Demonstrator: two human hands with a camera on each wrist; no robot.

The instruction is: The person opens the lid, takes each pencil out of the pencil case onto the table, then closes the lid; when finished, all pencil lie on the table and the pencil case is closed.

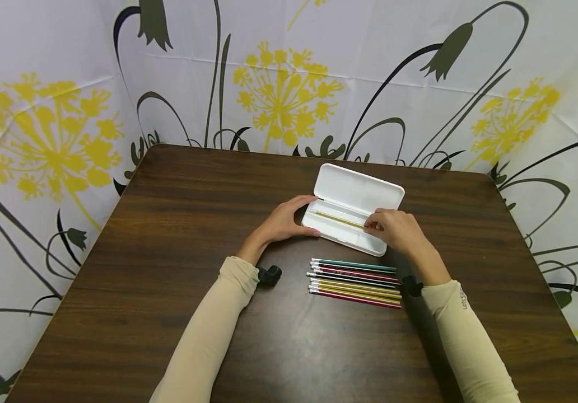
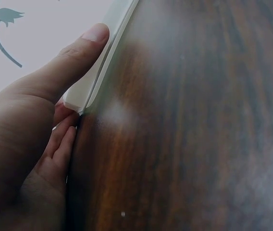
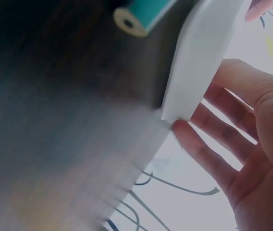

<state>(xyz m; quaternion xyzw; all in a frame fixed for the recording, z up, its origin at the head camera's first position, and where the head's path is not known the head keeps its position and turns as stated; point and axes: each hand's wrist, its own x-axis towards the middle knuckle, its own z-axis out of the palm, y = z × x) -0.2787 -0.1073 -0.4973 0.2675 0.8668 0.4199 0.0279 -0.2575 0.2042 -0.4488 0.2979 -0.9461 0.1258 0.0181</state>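
Note:
An open white pencil case [image 1: 358, 189] lies slightly turned on the table, its lid tipped back. My left hand [image 1: 283, 221] grips its left end, the thumb [image 2: 86, 45] along the front wall in the left wrist view and the other fingers behind the corner. Inside the tray is a yellow pencil [image 1: 339, 219]; my right hand [image 1: 400, 230] pinches its right end, with the fingertips down in the case. In the right wrist view the case wall [image 3: 196, 57] hides that pinch. A row of several pencils [image 1: 354, 283] lies in front of the case.
The row has teal, red, black and yellow pencils, erasers to the left; a teal pencil's end [image 3: 130, 21] shows in the right wrist view. The brown wooden table [image 1: 168, 291] meets a flowered white curtain [image 1: 193, 73] at the back.

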